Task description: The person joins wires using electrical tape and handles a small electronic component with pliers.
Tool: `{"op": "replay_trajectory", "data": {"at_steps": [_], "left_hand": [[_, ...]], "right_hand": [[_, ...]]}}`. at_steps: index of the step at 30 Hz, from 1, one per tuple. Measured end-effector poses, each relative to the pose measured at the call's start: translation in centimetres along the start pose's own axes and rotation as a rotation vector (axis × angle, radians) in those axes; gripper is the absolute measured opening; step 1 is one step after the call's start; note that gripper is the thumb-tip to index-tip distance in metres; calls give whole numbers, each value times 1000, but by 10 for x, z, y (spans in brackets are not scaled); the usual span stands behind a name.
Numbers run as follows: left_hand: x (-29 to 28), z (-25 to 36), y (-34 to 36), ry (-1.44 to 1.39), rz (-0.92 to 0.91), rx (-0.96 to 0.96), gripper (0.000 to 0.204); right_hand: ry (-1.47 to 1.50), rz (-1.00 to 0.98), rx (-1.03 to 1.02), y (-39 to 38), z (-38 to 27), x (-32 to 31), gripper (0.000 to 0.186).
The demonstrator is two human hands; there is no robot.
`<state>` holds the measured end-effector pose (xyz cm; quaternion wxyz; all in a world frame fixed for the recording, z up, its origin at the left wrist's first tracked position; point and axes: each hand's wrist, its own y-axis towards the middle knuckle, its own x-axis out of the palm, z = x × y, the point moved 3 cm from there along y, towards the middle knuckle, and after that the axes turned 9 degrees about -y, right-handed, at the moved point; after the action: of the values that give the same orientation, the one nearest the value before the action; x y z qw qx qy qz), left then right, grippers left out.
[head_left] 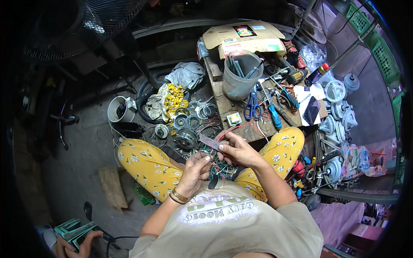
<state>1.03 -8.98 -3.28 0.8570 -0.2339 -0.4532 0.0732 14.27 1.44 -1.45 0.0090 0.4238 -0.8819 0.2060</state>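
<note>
My right hand [232,150] grips a flat grey metal blade [206,140], its free end pointing up and to the left, with a thin red wire [221,134] running by the fingers. Just left of it, my left hand [195,172] pinches a thin wire end between thumb and forefinger; its exact tip is too small to make out. Under both hands lies a tangle of mostly green wires [223,171] between my knees. A small yellow-and-white square part [233,119] sits on the wooden bench [228,129] beyond my hands.
The bench holds a plastic bucket [238,88], blue scissors [253,109], screwdrivers [274,114], drills and cardboard [241,36]. Motor parts [187,135] and rags lie left of it; fan parts [335,112] stand right. At lower left, another person's hands [84,245] hold green pieces near a wood board [112,187].
</note>
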Motion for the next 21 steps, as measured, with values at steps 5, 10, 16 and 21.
{"op": "replay_trajectory", "data": {"at_steps": [5, 10, 16, 21], "left_hand": [[1, 1, -1, 124, 33, 71, 8], [10, 10, -3, 343, 40, 266, 10], [-4, 7, -2, 406, 10, 329, 10], [1, 6, -2, 423, 23, 344, 7]], "right_hand": [[-3, 9, -12, 3, 3, -3, 22], [59, -4, 11, 5, 1, -7, 22], [96, 16, 28, 7, 4, -8, 22], [78, 32, 34, 6, 5, -10, 23]]}}
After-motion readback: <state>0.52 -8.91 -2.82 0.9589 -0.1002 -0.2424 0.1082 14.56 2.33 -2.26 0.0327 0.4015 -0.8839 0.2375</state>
